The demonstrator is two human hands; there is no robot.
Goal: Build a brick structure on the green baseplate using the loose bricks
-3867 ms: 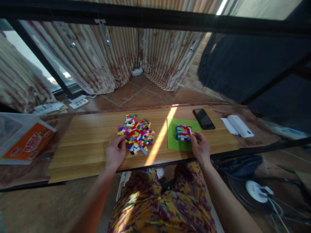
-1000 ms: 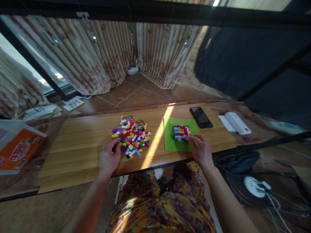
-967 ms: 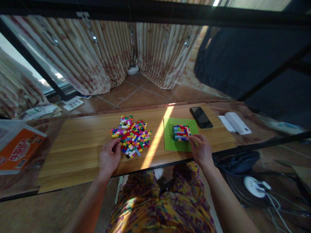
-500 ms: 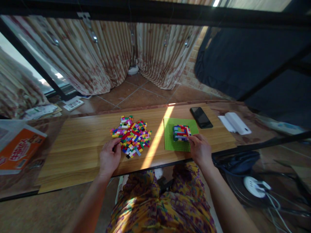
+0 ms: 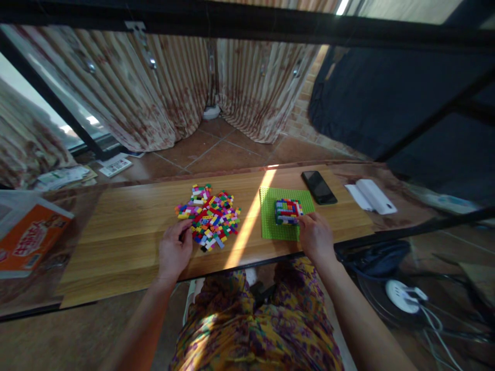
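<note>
On the wooden table lies a loose pile of small toy bricks [image 5: 212,219] in many colours. My left hand [image 5: 176,248] rests at the pile's near left edge, thumb and fingers curled towards each other; whatever lies between their tips is hidden. A green studded baseplate [image 5: 268,226] bears a low block built of toy bricks [image 5: 288,210], with red, white, blue and green rows on top. At the near right corner of that build, my right hand [image 5: 317,237] pinches with thumb and forefinger on a toy brick, which the fingertips mostly cover.
Behind the baseplate to the right lies a black phone [image 5: 319,187]. Farther right sits a white object on a sheet [image 5: 375,197]. An orange and white bag [image 5: 31,239] stands left of the table [image 5: 124,232]. A white power strip [image 5: 402,296] with cables is low on the right.
My right hand has shifted very slightly left along the brick build, still at its near right corner. My left hand stays where it was by the pile.
</note>
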